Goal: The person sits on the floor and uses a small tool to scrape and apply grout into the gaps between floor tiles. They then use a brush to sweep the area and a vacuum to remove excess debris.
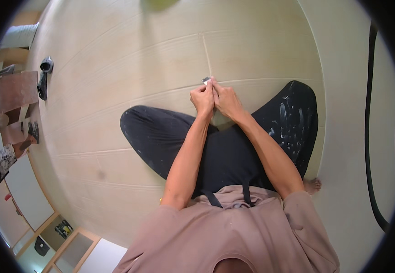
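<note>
Above the floor between my bent knees, my two hands meet. A small grey-and-white thing [206, 80] pokes out past the fingertips; its kind is too small to tell. My left hand [200, 99] is closed on it in a pinch. Pressed against the left one, my right hand [227, 100] is closed too, its thumb and finger at the same small thing. The fingers hide most of what is between them. Below the hands are my black trousers [222, 154], marked with white smears on the right leg.
Beige floor tiles [106, 132] with pale joints lie around me. A pale wall [343, 136] with a black cable [368, 118] runs along the right. Dark shoes [44, 78] stand far left, near cluttered shelves. A blurred yellow-green thing [159, 3] is at the top edge.
</note>
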Demonstrator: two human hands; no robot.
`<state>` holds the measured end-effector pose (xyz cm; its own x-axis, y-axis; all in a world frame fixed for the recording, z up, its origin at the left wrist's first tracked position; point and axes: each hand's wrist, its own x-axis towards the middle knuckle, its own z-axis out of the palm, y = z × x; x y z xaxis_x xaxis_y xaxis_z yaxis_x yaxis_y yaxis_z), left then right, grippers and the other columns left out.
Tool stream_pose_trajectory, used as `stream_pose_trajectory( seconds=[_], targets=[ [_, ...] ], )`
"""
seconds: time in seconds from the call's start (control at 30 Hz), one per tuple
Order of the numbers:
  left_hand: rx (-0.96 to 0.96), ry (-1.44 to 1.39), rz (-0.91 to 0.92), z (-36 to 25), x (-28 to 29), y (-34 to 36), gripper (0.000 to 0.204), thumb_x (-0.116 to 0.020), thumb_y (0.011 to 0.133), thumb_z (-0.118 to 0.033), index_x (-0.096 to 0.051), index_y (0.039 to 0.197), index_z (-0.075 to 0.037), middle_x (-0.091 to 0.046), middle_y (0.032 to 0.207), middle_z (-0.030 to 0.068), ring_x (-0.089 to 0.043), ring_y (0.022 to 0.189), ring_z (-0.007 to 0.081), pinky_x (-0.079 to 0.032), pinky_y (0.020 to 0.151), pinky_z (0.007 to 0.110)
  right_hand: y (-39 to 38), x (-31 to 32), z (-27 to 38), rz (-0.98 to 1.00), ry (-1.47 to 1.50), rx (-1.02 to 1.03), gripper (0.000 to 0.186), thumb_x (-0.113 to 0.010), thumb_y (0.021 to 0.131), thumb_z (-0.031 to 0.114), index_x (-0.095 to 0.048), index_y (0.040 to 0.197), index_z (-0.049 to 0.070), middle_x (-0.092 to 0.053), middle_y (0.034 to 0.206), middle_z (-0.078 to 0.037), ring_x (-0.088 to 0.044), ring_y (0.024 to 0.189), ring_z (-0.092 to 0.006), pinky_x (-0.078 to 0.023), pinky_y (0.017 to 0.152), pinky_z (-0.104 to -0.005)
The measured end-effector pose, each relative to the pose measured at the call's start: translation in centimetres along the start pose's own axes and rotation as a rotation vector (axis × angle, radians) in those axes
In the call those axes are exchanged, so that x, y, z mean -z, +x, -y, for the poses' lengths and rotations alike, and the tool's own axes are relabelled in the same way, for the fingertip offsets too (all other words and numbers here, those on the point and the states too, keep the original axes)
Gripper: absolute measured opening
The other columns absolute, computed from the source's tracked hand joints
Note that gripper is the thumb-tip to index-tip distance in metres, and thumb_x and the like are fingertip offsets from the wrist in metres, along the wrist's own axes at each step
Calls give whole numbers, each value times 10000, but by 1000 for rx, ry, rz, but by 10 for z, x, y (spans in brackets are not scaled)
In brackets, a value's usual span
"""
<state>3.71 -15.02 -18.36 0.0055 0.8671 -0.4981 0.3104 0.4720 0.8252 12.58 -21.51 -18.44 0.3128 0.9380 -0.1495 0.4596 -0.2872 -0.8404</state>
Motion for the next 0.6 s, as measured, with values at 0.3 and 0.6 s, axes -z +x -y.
stream_pose_trajectory(
  seconds=[0.3, 0.6],
  targets=[
    [-55, 32, -10, 4, -3, 12, 404, -761, 921, -282, -732, 793, 100, -658, 657, 50, -541, 652, 89, -484, 581, 339, 28, -2, 5, -50, -45, -4, 495, -568, 974, 135, -536, 1451, 9, -648, 823, -337, -671, 763, -491, -503, 700, -563],
    [-4, 73, 11, -9, -4, 31, 346, -779, 910, -249, -768, 843, 90, -696, 708, 55, -581, 653, 93, -494, 601, 298, 33, 1, 12, -8, -86, -64, 449, -535, 994, 137, -556, 1420, -3, -635, 844, -352, -663, 805, -508, -505, 706, -574]
  ],
)
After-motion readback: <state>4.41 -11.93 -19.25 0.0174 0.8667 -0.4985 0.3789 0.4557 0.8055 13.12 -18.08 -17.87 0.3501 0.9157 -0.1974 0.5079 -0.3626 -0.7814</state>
